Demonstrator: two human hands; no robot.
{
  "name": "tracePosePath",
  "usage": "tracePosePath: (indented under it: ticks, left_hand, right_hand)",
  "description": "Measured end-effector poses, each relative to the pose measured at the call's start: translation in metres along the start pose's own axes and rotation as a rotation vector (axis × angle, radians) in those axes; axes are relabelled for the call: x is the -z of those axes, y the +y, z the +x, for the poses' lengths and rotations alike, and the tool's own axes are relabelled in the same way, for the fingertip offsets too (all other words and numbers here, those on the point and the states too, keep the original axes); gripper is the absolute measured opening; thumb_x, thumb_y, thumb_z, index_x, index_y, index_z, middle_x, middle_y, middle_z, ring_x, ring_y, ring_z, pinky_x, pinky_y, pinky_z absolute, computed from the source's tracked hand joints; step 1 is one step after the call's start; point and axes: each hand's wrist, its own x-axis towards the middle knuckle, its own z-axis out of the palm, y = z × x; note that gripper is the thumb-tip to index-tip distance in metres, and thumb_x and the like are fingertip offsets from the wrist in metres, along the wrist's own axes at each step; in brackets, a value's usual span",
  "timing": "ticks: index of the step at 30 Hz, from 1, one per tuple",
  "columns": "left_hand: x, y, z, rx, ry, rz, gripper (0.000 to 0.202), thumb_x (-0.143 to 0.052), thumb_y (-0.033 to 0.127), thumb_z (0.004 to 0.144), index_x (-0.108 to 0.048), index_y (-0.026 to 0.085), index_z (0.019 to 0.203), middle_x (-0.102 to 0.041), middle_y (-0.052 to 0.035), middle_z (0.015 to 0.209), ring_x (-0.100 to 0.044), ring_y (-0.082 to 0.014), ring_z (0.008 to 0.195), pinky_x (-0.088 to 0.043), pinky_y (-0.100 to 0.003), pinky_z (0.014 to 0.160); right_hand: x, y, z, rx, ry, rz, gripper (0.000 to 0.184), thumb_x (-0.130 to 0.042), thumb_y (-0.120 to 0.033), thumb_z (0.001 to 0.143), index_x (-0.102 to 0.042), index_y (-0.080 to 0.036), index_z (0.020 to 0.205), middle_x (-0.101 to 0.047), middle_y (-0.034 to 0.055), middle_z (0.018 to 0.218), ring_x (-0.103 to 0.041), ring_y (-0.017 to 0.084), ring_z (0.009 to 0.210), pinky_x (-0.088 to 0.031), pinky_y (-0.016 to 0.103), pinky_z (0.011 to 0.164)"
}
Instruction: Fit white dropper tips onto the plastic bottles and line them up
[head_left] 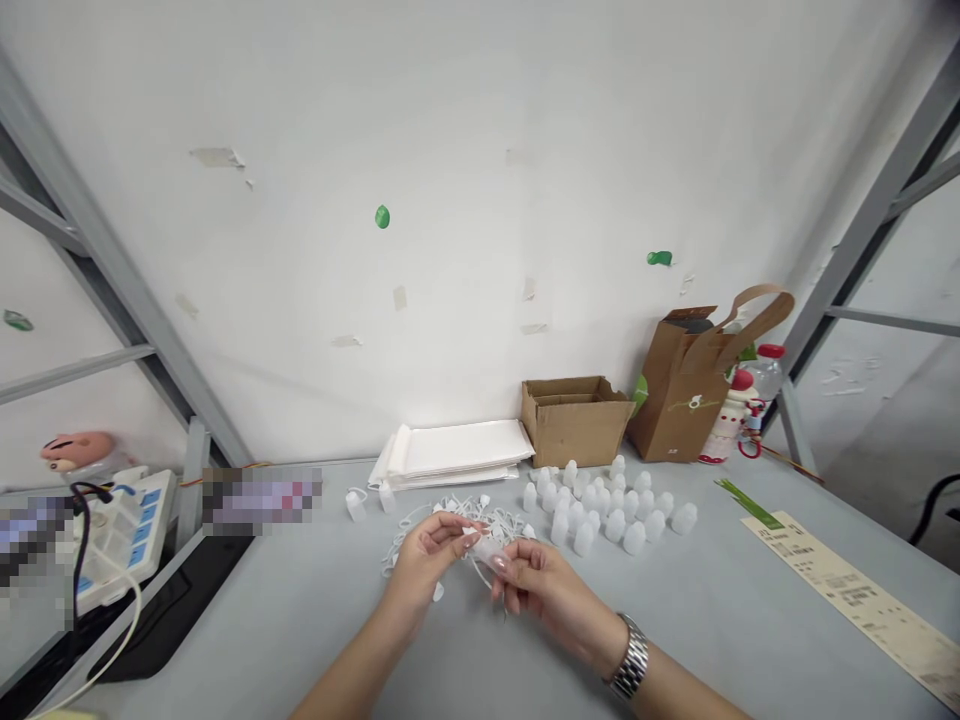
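Note:
My left hand (427, 565) and my right hand (540, 585) meet above the grey table (300, 620), both pinching a small translucent white plastic piece (487, 549). A tangle of thin white cords (450, 510) with small white tags lies just beyond and beneath my hands. Further right stands a dense group of several small white plastic bottles (600, 510). Two more stand apart (356, 506) to the left. A silver wristwatch (628, 655) circles my right wrist.
Behind my hands are a stack of white paper sheets (450, 455), an open cardboard box (574, 420) and a brown paper bag (679, 385). A printed paper strip (847, 590) lies at right. A white power strip (127, 535) sits at left, beyond the table's edge.

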Motion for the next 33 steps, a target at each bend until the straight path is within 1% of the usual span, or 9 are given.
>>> tracePosePath:
  ticks: [3,6,10,13,18,23,26,29,33]
  left_hand:
    - [0.0,0.0,0.0,0.008,-0.038,-0.031,0.024,-0.074,0.032,0.06,-0.062,0.017,0.074,-0.072,-0.0076,0.085,-0.065,-0.0222,0.084,-0.047,-0.033,0.078]
    - [0.001,-0.002,0.0,0.009,-0.037,-0.025,0.023,-0.074,0.032,0.061,-0.062,0.017,0.074,-0.072,-0.0074,0.084,-0.065,-0.0219,0.083,-0.047,-0.033,0.077]
    - [0.004,-0.006,0.003,0.0,0.027,-0.011,0.023,-0.074,0.032,0.06,-0.063,0.017,0.074,-0.072,-0.0071,0.083,-0.064,-0.021,0.084,-0.046,-0.031,0.076]
    - [0.006,-0.009,0.004,0.005,0.04,-0.022,0.023,-0.075,0.032,0.06,-0.064,0.017,0.074,-0.072,-0.0055,0.081,-0.063,-0.019,0.082,-0.045,-0.029,0.076]
    - [0.006,-0.01,0.004,0.015,0.002,-0.039,0.021,-0.075,0.031,0.06,-0.063,0.018,0.071,-0.072,-0.0048,0.082,-0.062,-0.0184,0.084,-0.043,-0.027,0.076]
    - [0.005,-0.007,0.005,0.027,0.008,-0.072,0.022,-0.076,0.032,0.059,-0.064,0.017,0.07,-0.072,-0.0055,0.082,-0.063,-0.0184,0.079,-0.044,-0.028,0.073]
    - [0.004,-0.008,0.005,0.023,0.042,-0.067,0.023,-0.077,0.031,0.057,-0.064,0.017,0.069,-0.072,-0.0056,0.08,-0.063,-0.0187,0.077,-0.045,-0.028,0.071]
    - [0.004,-0.01,0.005,0.018,0.027,-0.055,0.021,-0.076,0.029,0.058,-0.064,0.017,0.069,-0.072,-0.0054,0.08,-0.062,-0.0184,0.078,-0.045,-0.028,0.072]
    - [0.006,-0.008,0.004,-0.005,-0.044,-0.04,0.018,-0.075,0.027,0.061,-0.063,0.017,0.07,-0.071,-0.0042,0.08,-0.062,-0.0173,0.078,-0.045,-0.027,0.072]
  right_hand:
    - [0.0,0.003,0.0,-0.055,-0.07,-0.018,0.047,-0.059,-0.058,0.071,-0.062,-0.01,0.067,-0.061,0.0027,0.05,-0.046,0.007,0.038,-0.031,0.019,0.044]
    - [-0.001,0.005,0.001,-0.054,-0.065,-0.073,0.057,-0.05,-0.064,0.073,-0.062,-0.01,0.064,-0.059,0.003,0.047,-0.048,0.008,0.039,-0.033,0.02,0.043]
    - [-0.002,0.001,0.003,0.023,0.033,-0.142,0.044,-0.065,-0.056,0.065,-0.059,-0.013,0.073,-0.063,0.0007,0.057,-0.049,0.008,0.043,-0.037,0.021,0.049]
    - [-0.001,0.001,0.005,0.046,0.086,-0.194,0.045,-0.075,-0.05,0.055,-0.055,-0.015,0.074,-0.061,-0.0022,0.055,-0.048,0.009,0.043,-0.037,0.022,0.048]
    - [0.005,0.011,0.008,0.055,0.055,-0.219,0.046,-0.065,-0.059,0.062,-0.051,-0.016,0.069,-0.054,-0.0044,0.05,-0.046,0.008,0.042,-0.036,0.022,0.047]
    - [0.006,0.015,0.01,0.044,-0.002,-0.247,0.053,-0.052,-0.069,0.067,-0.053,-0.015,0.07,-0.053,-0.0037,0.05,-0.047,0.009,0.04,-0.036,0.023,0.046]
    - [0.003,0.015,0.009,0.069,0.027,-0.317,0.05,-0.056,-0.066,0.066,-0.053,-0.016,0.072,-0.056,-0.002,0.058,-0.049,0.009,0.044,-0.039,0.024,0.048]
    - [0.001,0.015,0.008,0.097,0.07,-0.343,0.048,-0.064,-0.061,0.062,-0.051,-0.017,0.073,-0.055,-0.0022,0.061,-0.05,0.01,0.048,-0.041,0.024,0.048]
    - [0.001,0.015,0.006,0.123,0.043,-0.371,0.046,-0.058,-0.062,0.069,-0.05,-0.016,0.069,-0.054,-0.0032,0.052,-0.047,0.009,0.043,-0.038,0.023,0.046]
